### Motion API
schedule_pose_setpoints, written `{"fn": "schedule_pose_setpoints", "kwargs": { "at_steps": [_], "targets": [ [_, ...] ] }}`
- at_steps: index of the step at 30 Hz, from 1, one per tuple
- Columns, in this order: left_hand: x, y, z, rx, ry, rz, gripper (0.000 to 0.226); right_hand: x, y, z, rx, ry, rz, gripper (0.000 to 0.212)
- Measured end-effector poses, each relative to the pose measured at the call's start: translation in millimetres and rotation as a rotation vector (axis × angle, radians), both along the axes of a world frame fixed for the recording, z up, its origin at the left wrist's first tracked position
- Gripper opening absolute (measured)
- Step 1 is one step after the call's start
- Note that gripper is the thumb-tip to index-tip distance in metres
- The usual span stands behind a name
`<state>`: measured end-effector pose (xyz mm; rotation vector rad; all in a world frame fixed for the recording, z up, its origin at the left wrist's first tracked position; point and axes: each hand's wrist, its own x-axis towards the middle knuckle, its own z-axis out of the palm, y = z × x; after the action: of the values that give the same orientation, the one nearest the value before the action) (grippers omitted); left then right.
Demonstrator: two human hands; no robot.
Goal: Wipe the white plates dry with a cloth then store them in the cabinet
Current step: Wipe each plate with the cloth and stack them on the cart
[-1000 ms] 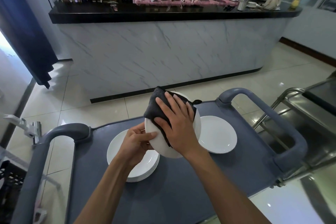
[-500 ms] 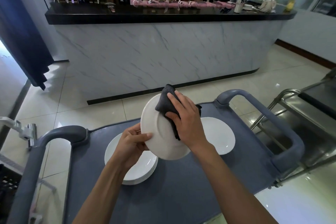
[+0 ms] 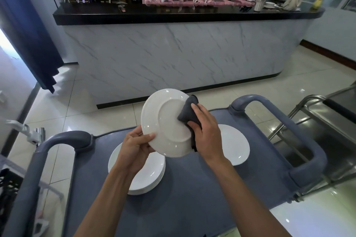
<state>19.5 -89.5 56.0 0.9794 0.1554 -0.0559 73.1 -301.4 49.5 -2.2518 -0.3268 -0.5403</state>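
My left hand point(image 3: 135, 145) grips the lower left rim of a white plate point(image 3: 163, 121), held tilted above the cart with its underside facing me. My right hand point(image 3: 207, 136) presses a folded dark grey cloth point(image 3: 187, 114) against the plate's right side. Below the hands, a stack of white plates point(image 3: 148, 177) rests on the left of the grey cart top point(image 3: 183, 208). A single white plate point(image 3: 234, 145) lies on the cart to the right, partly hidden by my right hand.
The cart has raised grey handles at left point(image 3: 63, 140) and right point(image 3: 300, 136). A marble-fronted bar counter point(image 3: 173, 54) with a black top stands across the tiled floor. A metal trolley point(image 3: 327, 117) sits at the right. A black crate point(image 3: 7, 188) is at the lower left.
The plate has been turned up and lifted, so its underside now faces me. The cloth and my right hand have slid from the plate's face to its right edge.
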Motion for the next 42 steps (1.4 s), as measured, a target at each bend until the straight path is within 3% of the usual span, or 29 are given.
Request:
{"fn": "schedule_pose_setpoints", "kwargs": {
  "at_steps": [12, 19, 26, 30, 35, 42],
  "targets": [
    [27, -60, 13, -0.055, 0.061, 0.177, 0.033, -7, -37, -19, 0.069, 0.041, 0.06, 0.052],
    [40, -98, 18, 0.106, 0.081, 0.225, 0.026, -7, -78, -27, 0.085, 0.107, 0.107, 0.05],
    [50, -136, 3, 0.566, -0.033, 0.175, 0.026, -8, -125, -27, 0.163, 0.124, 0.063, 0.05],
    [58, -161, -9, 0.959, -0.051, 0.156, 0.03, -9, -156, -23, 0.209, 0.127, 0.02, 0.049],
    [63, -192, -23, 1.499, -0.145, 0.055, 0.02, -11, -195, -29, 0.21, 0.101, -0.034, 0.05],
    [63, -236, -43, 1.832, -0.19, -0.075, 0.051, -16, -238, -39, 0.184, 0.128, -0.061, 0.05]
  ]
}}
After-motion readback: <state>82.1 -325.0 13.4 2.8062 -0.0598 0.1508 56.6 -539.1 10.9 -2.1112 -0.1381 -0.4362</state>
